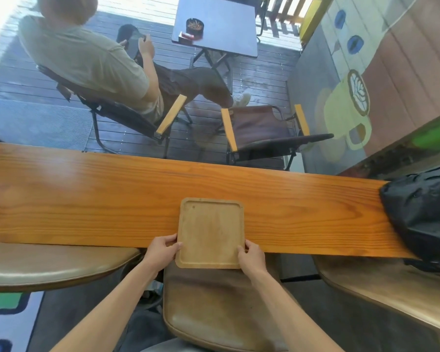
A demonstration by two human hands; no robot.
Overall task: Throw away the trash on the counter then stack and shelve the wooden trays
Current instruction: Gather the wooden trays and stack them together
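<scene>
A square wooden tray with rounded corners and a low rim lies on the long wooden counter, its near edge jutting out over the counter's front edge. My left hand grips the tray's near left side and my right hand grips its near right side, thumbs on top of the rim. The tray's inside is bare. I cannot tell whether a second tray lies under it. No trash shows on the counter.
A black bag sits on the counter's right end. Padded stool seats stand below the counter: one under my arms, one left, one right. Beyond the window a person sits on a folding chair.
</scene>
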